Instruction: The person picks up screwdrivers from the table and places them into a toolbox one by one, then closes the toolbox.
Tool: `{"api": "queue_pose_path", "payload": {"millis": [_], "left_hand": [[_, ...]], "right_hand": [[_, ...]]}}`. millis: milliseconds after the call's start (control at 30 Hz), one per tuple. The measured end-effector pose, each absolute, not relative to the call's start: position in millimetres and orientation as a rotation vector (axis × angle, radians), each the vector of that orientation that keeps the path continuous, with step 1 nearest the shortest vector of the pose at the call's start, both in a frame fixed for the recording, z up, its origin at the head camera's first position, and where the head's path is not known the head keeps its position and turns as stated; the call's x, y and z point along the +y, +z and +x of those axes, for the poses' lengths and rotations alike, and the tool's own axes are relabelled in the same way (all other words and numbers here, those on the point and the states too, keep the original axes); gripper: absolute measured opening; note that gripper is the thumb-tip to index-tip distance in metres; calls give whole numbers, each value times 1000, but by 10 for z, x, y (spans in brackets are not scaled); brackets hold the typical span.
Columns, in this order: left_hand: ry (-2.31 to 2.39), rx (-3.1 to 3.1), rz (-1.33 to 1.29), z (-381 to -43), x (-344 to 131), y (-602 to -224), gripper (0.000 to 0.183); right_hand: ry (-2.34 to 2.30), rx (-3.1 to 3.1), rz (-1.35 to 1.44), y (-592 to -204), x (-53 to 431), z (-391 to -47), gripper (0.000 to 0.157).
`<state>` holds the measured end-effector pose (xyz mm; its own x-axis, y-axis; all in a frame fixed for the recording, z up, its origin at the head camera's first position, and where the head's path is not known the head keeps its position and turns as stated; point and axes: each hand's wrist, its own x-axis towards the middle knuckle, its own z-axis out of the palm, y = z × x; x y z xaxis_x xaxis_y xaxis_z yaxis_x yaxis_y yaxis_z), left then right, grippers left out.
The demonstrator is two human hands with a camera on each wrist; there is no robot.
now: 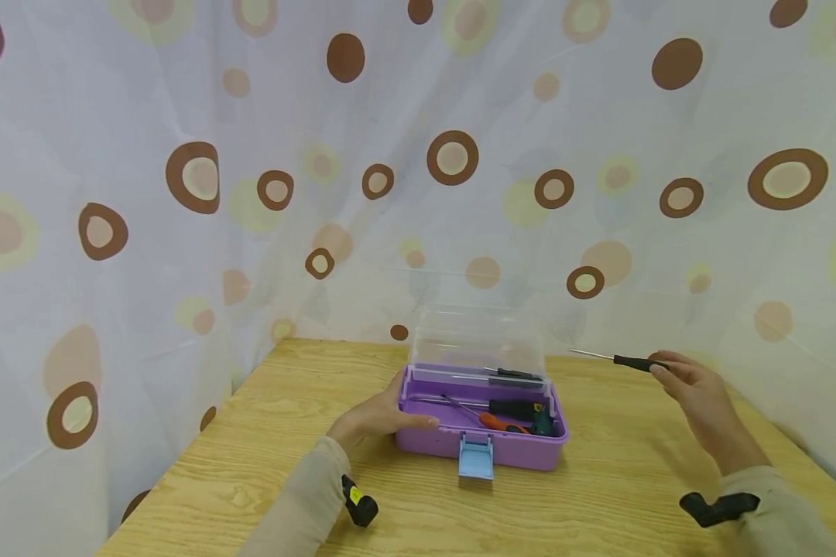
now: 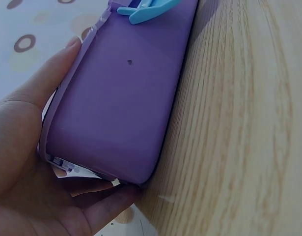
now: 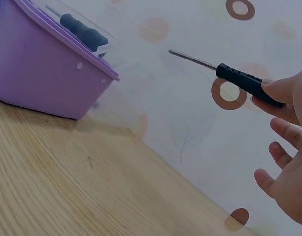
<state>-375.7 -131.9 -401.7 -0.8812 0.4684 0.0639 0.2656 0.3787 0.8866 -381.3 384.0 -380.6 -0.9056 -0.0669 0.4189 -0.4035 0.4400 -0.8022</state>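
A purple toolbox [image 1: 428, 442] with its clear lid [image 1: 477, 340] raised stands on the table. My left hand [image 1: 376, 414] grips its left end, thumb along the front rim and fingers round the side. In the left wrist view the hand [image 2: 23, 147] wraps the corner of the box. To the right of the box, my right hand [image 1: 700, 394] pinches a small screwdriver [image 1: 634, 362] by the end of its black handle, above the table, the shaft pointing left. Inside the box lie a larger black-handled screwdriver [image 1: 512, 409] and an orange-handled tool [image 1: 498, 423].
A light-blue latch [image 1: 476, 460] hangs down on the box's front. More thin black-handled screwdrivers [image 1: 519, 374] lie along the back of the box by the lid. A dotted curtain [image 1: 390, 100] hangs behind the wooden table [image 1: 501, 518].
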Motion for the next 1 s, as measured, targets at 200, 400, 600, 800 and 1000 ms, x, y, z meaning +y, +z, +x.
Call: {"api": "queue_pose_path", "payload": {"millis": [200,400,600,800,1000], "left_hand": [[1526,2437,653,-3748,-1313,-3999,120],[1528,2442,643,-3750,-1322,-3989,119],[1519,2448,639,-3752,-1339,-3986,120],[1518,2452,630,-3751,-1341,-3997,122],[1522,2445,622,-3746,-1320,-4013,122]], "right_hand": [[1511,-2354,449,-3806,3705,-3867,64],[1532,-2372,431,-3777,3568,-3888,67],[1540,-2391,427,-3763,3451,-3902,68],[1558,-2402,455,-3778,3360,-3939,68],[1579,-2420,478,-3773,3248,-3961,69]]}}
